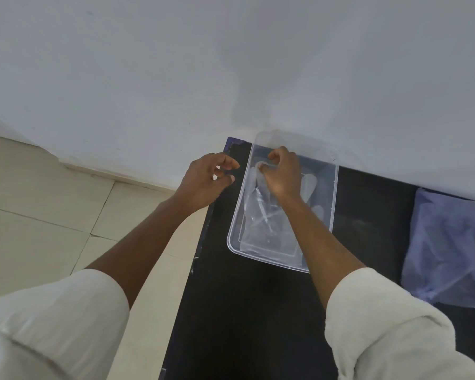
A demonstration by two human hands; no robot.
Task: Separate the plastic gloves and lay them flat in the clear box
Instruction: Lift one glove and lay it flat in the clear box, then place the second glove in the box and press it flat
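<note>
Nearest the camera, two rolled-up off-white sleeves [390,327] frame the bottom of the view, bare forearms reaching forward from them. Below the arms runs a black table [244,311], its left edge chipped, with pale floor tiles [39,215] to the left of it. At the right edge of the table lies a crumpled blue-lilac plastic bag [447,248], well apart from the box. Farther in, the clear box [333,204] sits on the table with its far end close to the white wall [231,64]; it is a shallow rectangular tray with rounded corners. Inside it lie the plastic gloves [258,223], transparent and wrinkled, spread over the box floor; how many layers there are cannot be told, and glove fingertips show faintly toward the right wall of the box. The right hand [281,174] is over the far half of the box, fingers curled down, thumb and fingertips appearing to pinch a fold of glove film at the far left part of the box. The left hand [206,179] hovers just left of the box, over the table's left edge, fingers loosely curled with thumb and forefinger close together; whether any film is between them cannot be told. The two hands are near each other, not touching.
</note>
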